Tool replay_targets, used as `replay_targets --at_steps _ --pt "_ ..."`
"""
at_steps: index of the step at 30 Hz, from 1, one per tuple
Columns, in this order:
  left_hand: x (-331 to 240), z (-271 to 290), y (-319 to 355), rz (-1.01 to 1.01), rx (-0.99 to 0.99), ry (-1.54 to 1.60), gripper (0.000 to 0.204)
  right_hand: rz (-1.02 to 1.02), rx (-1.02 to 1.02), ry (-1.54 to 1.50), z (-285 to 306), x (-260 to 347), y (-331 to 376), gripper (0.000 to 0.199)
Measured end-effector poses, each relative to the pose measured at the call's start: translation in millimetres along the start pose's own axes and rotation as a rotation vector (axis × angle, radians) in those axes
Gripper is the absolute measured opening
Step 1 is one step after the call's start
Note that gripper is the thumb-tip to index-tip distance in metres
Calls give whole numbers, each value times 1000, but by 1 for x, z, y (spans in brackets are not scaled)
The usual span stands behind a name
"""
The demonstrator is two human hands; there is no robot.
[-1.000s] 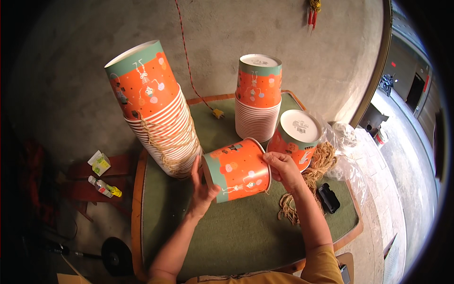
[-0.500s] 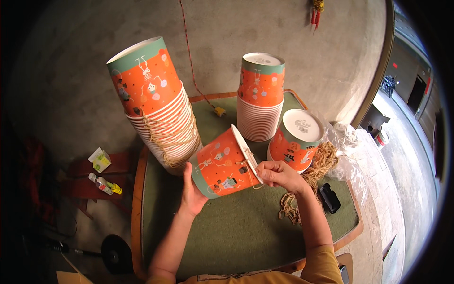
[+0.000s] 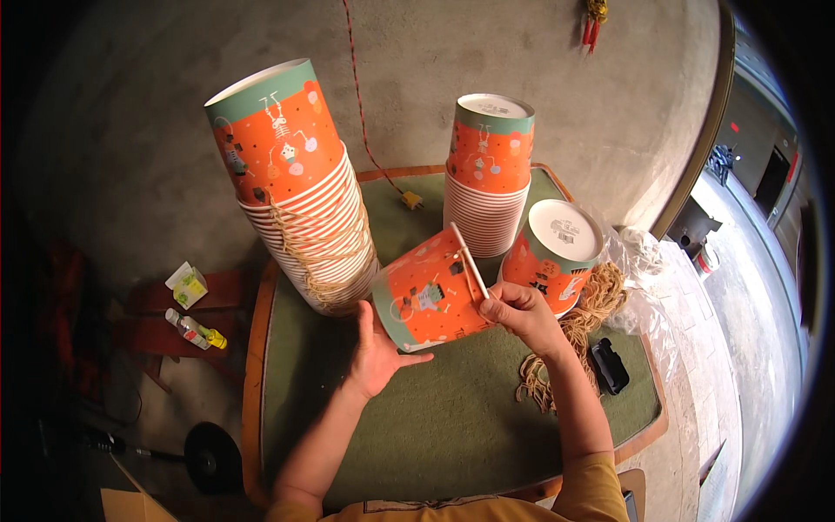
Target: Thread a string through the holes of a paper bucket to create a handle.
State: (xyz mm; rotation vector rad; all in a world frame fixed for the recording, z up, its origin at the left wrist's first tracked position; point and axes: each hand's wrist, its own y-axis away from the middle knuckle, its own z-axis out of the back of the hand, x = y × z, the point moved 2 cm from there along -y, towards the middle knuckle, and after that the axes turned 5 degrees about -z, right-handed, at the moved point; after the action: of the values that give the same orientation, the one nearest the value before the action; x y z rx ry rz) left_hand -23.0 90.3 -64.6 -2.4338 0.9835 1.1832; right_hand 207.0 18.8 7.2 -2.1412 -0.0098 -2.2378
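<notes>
tall tied stack [image 3: 300,200] left | shorter stack [image 3: 489,170] behind held bucket [image 3: 430,296] | twine [image 3: 574,326] right, on table [image 3: 452,426]

Cup tilt: the orange paper cup [image 3: 432,296] lay on its side with its teal base toward the camera; now its rim faces up-right.
Left hand [image 3: 380,355]: shifted under the base.
Right hand [image 3: 519,311]: moved to the rim, seemingly pinching it.

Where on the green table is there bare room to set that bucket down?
Bare felt on the table lies under the held bucket, between the forearms and the near edge. The far half is crowded: tied stack, second stack, lone bucket, twine.
</notes>
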Motion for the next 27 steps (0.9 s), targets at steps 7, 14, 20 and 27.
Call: replay_targets --at_steps 7,14,20,27 --pt "18 -3 -1 -266 -26 -334 93 -122 -154 -230 1 -4 0 24" --pt "19 -23 11 -820 -275 -1032 83 -94 -193 -383 13 -22 -9 22" --pt "3 -46 28 -1272 -257 -1436 57 -182 -81 -473 25 -49 -23 22" --pt "13 -58 42 -1377 -380 -1777 55 -292 20 -476 12 -60 -26 21"
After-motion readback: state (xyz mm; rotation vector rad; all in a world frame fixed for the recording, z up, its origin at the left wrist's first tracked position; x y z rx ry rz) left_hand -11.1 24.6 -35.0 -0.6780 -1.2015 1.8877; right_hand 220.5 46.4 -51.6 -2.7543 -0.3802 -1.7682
